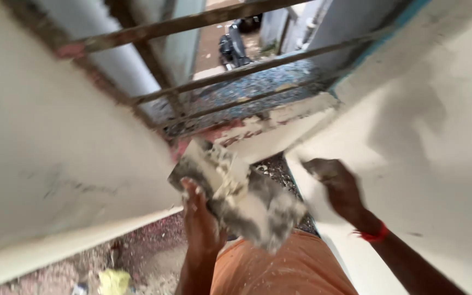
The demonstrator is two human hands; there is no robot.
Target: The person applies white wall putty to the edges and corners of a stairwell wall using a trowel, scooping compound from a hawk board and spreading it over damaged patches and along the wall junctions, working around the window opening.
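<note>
My left hand (199, 216) grips a flat metal plate (236, 191) smeared with white putty, held tilted below the window opening. My right hand (335, 183), with a red thread round the wrist, presses against the white wall (438, 136) on the right; motion blur hides whether it holds a tool. White plastered wall (45, 147) fills the left side. Both hands are blurred.
A barred window (219, 60) with rusty horizontal rods opens ahead, its sill (279, 117) patchy with putty. A parked scooter (232, 48) shows outside below. My orange-clad knee (285, 267) is under the plate. Rubble and a yellow scrap (113, 281) lie on the floor.
</note>
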